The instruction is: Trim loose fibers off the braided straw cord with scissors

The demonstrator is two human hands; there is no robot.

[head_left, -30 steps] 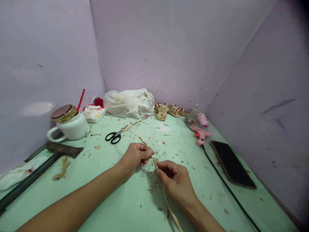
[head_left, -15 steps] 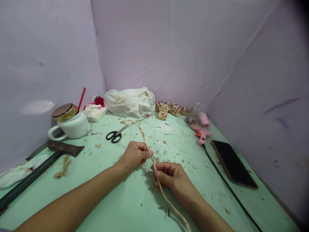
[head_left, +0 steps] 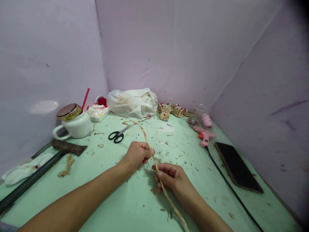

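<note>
Head view: what are both hands doing over the bench (head_left: 116, 209)?

Clamping, the pair of them. My left hand (head_left: 138, 154) is pinching a straw-coloured cord (head_left: 156, 163) between thumb and fingers; my right hand (head_left: 175, 177) is gripping it too, nearer my body.

Where is the cord lying?

Running through both grips, over mid-bench. Its far stretch is curving away past the scissors (head_left: 120, 132), close by their tips; whether it is touching them, I am failing to tell. The near stretch is trailing out at the bottom of the view.

How are you handling it well?

My judgement: the cord is looking twisted, so even tension is counting most. I am treating the left pinch as anchor, the right as the finer control, and favouring a light, firm hold on both so no twist is escaping.

Anything to watch?

Loose scraps (head_left: 167, 143) are littering the surface; I am wanting them out of the strands. The pink glue gun (head_left: 204, 135) is sitting well apart, off to my right, so it is hardly interfering.
</note>
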